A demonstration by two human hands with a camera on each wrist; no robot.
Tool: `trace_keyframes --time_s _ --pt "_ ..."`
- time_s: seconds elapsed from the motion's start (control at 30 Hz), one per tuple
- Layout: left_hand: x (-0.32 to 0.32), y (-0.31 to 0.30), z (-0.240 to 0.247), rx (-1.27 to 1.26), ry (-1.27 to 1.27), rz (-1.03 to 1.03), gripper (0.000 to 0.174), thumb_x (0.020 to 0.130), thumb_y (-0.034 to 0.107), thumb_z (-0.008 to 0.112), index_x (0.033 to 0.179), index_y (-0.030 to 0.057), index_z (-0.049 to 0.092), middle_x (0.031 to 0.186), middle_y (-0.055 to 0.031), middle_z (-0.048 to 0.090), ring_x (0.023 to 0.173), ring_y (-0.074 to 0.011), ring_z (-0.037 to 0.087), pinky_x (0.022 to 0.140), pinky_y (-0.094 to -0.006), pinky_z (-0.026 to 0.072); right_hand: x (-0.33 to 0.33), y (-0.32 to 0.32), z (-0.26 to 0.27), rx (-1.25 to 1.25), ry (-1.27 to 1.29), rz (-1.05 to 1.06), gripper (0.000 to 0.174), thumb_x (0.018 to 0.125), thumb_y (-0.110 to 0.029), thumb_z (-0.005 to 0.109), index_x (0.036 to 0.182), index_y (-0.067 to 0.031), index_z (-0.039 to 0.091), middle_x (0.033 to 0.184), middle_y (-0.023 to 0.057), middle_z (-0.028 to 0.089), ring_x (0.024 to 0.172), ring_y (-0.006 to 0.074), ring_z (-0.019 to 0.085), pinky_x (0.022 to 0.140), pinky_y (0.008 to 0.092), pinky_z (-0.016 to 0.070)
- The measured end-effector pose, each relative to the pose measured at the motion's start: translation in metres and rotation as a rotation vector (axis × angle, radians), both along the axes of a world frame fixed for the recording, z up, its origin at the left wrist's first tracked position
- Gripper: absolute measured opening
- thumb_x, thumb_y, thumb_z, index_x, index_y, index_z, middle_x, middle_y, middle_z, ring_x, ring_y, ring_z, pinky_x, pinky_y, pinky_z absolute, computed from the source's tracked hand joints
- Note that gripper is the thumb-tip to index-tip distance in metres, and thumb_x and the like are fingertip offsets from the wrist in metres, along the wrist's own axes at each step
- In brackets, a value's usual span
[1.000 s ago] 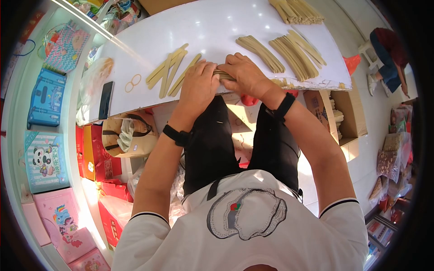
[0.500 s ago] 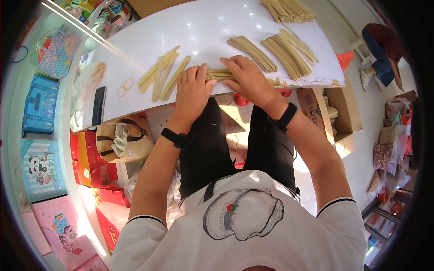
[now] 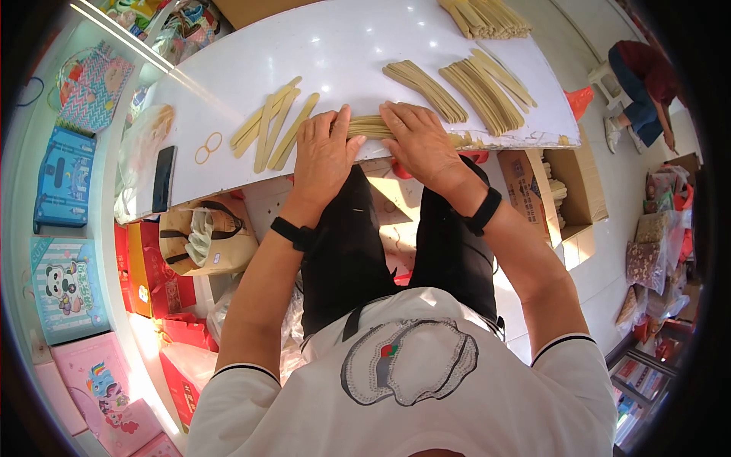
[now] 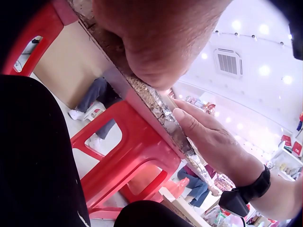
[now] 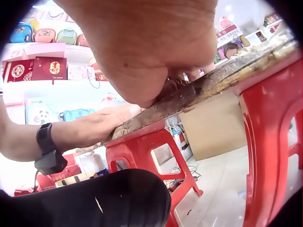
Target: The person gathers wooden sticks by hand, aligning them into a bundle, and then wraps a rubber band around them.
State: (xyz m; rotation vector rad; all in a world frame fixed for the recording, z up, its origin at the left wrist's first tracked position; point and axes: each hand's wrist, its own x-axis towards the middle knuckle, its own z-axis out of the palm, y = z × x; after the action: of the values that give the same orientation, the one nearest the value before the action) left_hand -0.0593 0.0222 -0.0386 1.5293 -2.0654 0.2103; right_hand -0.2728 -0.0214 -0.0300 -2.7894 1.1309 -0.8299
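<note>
A bundle of flat wooden craft sticks lies crosswise near the front edge of the white table. My left hand holds its left end, thumb on the near side and fingers over the far side. At the other end my right hand grips it in the same way, its thumb hidden in part. Just left of my left hand lie several loose sticks. To the right are a stack of sticks and a wider stack. In both wrist views the palms hide the bundle.
Two rubber bands and a phone lie on the table's left. More sticks sit at the far right. Below are a red stool, a paper bag and a cardboard box. Another person bends at the right.
My hands have moved apart along the bundle, baring its middle. The right hand's raised fingers have come down onto the sticks. The head view has shifted slightly.
</note>
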Motion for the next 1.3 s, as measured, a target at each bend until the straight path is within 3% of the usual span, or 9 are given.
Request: trace_keyframes --time_s 0.27,0.47,0.67,0.77,0.97,1.17,1.3 --pt "-0.001 0.000 0.002 0.000 0.022 -0.004 0.054 0.096 0.031 0.066 0.140 0.0003 0.056 0.126 -0.0167 0.057 0.118 -0.0349 0.052 0.105 -0.0467 0.0411 -0.003 0.005 -0.001 -0.010 0.046 -0.007 0.062 0.095 -0.030 0.067 0.145 0.0012 0.046 0.144 0.0210 0.050 0.133 0.0352 0.047 0.114 0.0453 0.0360" --pt "-0.001 0.001 0.001 -0.015 0.024 0.003 0.052 0.096 0.030 0.066 0.138 0.0006 0.057 0.125 -0.0157 0.058 0.118 -0.0345 0.052 0.104 -0.0458 0.0420 -0.021 0.013 0.014 0.226 -0.193 -0.060 0.066 0.095 -0.030 0.067 0.147 0.0027 0.043 0.145 0.0223 0.049 0.132 0.0394 0.047 0.115 0.0483 0.0359" --pt "-0.004 0.002 0.003 0.000 0.047 0.005 0.051 0.096 0.028 0.067 0.137 0.0004 0.057 0.128 -0.0159 0.057 0.121 -0.0353 0.052 0.104 -0.0451 0.0426 -0.003 0.009 -0.012 -0.047 -0.023 0.026 0.064 0.093 -0.026 0.069 0.144 0.0040 0.045 0.146 0.0232 0.048 0.133 0.0399 0.047 0.116 0.0488 0.0355" --pt "-0.002 0.000 0.001 -0.030 0.054 -0.008 0.049 0.095 0.027 0.068 0.136 0.0003 0.058 0.130 -0.0160 0.057 0.122 -0.0352 0.052 0.104 -0.0444 0.0431 -0.002 0.008 -0.002 0.049 -0.068 -0.013 0.063 0.093 -0.026 0.070 0.143 0.0046 0.045 0.147 0.0243 0.046 0.135 0.0405 0.045 0.116 0.0476 0.0361" --pt "0.004 -0.003 -0.001 0.027 0.173 -0.043 0.043 0.093 0.026 0.071 0.130 0.0043 0.063 0.128 -0.0145 0.058 0.117 -0.0333 0.056 0.100 -0.0427 0.0465 -0.006 0.010 -0.004 0.290 -0.376 -0.058 0.057 0.092 -0.014 0.064 0.142 0.0059 0.043 0.143 0.0288 0.047 0.135 0.0438 0.043 0.115 0.0460 0.0381" --pt "0.002 -0.004 0.003 0.120 0.281 -0.096 0.039 0.092 0.022 0.073 0.126 0.0057 0.064 0.123 -0.0139 0.059 0.112 -0.0324 0.057 0.097 -0.0414 0.0475 0.011 0.007 -0.012 0.225 -0.411 -0.069 0.056 0.085 -0.002 0.057 0.139 0.0063 0.044 0.142 0.0306 0.047 0.134 0.0448 0.044 0.114 0.0482 0.0380" --pt "-0.001 -0.004 0.005 0.102 0.258 -0.098 0.036 0.091 0.020 0.074 0.122 0.0041 0.065 0.121 -0.0146 0.059 0.112 -0.0331 0.057 0.097 -0.0416 0.0472 0.012 0.007 -0.013 0.181 -0.409 -0.050 0.049 0.084 -0.003 0.059 0.131 0.0056 0.053 0.132 0.0273 0.053 0.127 0.0433 0.048 0.111 0.0493 0.0396"
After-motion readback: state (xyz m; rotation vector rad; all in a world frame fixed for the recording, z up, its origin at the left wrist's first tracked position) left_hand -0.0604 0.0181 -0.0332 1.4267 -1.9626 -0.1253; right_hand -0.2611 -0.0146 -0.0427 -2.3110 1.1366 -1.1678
